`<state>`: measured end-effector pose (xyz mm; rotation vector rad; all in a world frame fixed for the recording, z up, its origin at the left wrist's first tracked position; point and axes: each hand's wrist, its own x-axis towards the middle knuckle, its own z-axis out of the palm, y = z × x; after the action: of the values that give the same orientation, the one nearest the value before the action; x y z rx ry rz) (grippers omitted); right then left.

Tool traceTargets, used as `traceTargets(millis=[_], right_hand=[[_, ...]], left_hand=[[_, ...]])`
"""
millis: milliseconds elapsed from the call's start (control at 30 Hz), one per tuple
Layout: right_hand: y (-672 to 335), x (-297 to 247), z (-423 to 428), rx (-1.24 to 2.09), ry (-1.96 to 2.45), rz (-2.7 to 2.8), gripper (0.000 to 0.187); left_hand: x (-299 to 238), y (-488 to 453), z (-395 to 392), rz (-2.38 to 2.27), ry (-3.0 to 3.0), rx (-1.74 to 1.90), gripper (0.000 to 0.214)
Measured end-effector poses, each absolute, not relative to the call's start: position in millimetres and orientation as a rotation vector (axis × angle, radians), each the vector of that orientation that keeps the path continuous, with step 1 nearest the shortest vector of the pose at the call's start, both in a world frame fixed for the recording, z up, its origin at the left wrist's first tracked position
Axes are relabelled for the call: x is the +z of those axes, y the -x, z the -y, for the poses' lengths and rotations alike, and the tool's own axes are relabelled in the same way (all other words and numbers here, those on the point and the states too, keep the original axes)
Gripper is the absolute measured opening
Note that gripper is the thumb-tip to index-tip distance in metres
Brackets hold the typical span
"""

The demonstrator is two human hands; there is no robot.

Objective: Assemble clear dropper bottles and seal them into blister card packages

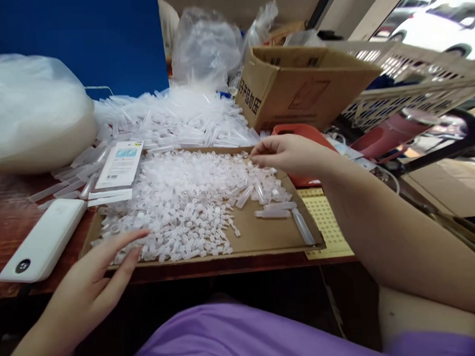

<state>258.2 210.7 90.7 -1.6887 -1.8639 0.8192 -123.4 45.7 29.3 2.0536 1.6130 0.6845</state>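
A flat cardboard sheet (pixel 263 234) lies on the wooden table and carries a heap of small clear plastic caps (pixel 184 200) and a few clear tubes (pixel 277 210). My left hand (pixel 96 281) hovers at the sheet's near left edge, fingers stretched out and apart, fingertips touching the caps. My right hand (pixel 287 153) reaches over the far right of the heap, fingers curled downward toward the caps; I cannot make out anything held in them. A big pile of clear tubes (pixel 181 120) lies behind the sheet.
A white power bank (pixel 43 239) lies at the left, a small printed box (pixel 120 164) beside the caps. A full plastic bag (pixel 32 112) sits far left, a cardboard box (pixel 304 85) and a white basket (pixel 413 83) at the right, a yellow perforated sheet (pixel 327 221) beneath.
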Motion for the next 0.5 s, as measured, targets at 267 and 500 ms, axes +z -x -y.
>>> traceTargets(millis=[267, 500], right_hand=[[-300, 60, -142, 0.445, 1.746, 2.868, 0.020], [-282, 32, -127, 0.423, 1.670, 2.887, 0.030]], left_hand=[[50, 89, -84, -1.523, -2.327, 0.459, 0.032], [81, 17, -125, -1.312, -2.482, 0.247, 0.043]])
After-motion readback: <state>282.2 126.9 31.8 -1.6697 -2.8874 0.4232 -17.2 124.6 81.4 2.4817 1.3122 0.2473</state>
